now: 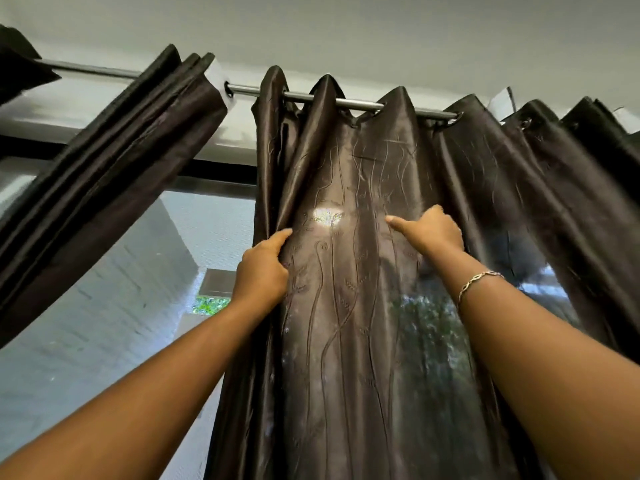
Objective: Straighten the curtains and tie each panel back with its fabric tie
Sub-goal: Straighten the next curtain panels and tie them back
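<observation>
- Looking up from my feed: white ceiling on top, dark-framed window behind, grey brick wall visible outside through the glass.
- Left: bunched panel, dark brown satin, gathered tight on the rod and slanting down toward the left edge of view.
- Metal curtain rod runs across under the ceiling through the eyelets of both panels.
- Left hand: fingers curled round the left edge of the spread panel, thumb on its front face. Clamped on fabric.
- Spread panel hangs centre to right, embossed vine pattern, opened out in wide folds, covering the right part of the window.
- Right hand: thumb stretched out flat on the panel front, other fingers curled into the next fold to the right. Gripping fabric.
- Thin chain bracelet on the right wrist.
- No tie in view that I can make out.
</observation>
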